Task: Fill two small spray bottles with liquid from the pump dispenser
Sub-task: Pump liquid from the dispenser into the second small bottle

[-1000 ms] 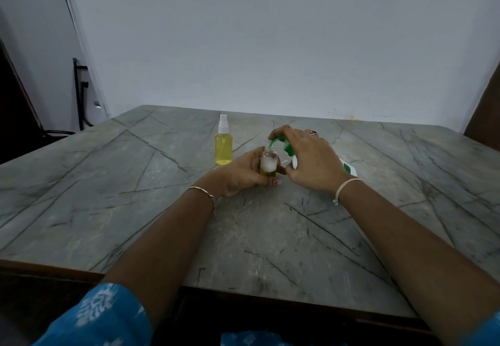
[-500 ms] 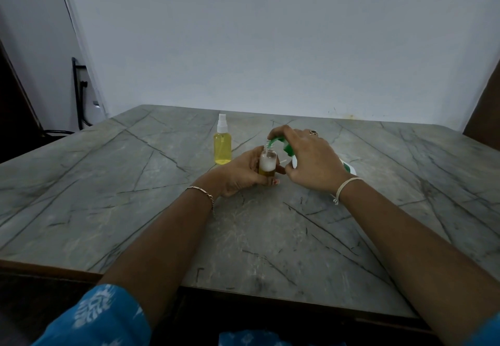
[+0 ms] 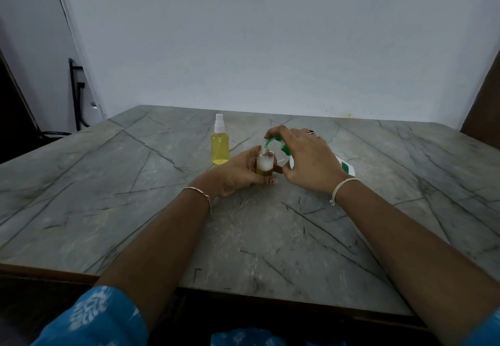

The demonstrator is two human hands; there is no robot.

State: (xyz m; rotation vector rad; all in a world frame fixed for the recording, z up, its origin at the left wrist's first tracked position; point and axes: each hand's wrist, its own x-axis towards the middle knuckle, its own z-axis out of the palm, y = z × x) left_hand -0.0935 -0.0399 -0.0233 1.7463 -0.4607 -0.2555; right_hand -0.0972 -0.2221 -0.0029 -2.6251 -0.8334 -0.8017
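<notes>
Table [image 3: 108,196] carries everything we see, grouped mid-width, nearer its far edge. Right hand [image 3: 305,161] curls over dispenser [image 3: 346,168], fingers on its green pump head, thumb against the body. Left hand [image 3: 238,175] wraps open bottle [image 3: 264,165], upright under the spout, with yellow liquid low and white foam above. We mark capped bottle [image 3: 220,145], full of yellow, just beside it toward the far-left corner, untouched.

Small bottles: two. Capped spray bottle [image 3: 220,148] far left, open bottle [image 3: 264,165] centre. Pump dispenser [image 3: 346,168]: one. Hands: two, left hand [image 3: 238,175], right hand [image 3: 308,161]. Desk [image 3: 108,183]: one. Wrist items: two, bracelet [image 3: 200,194], thread band [image 3: 342,187]. Ring [image 3: 311,131]: one.
</notes>
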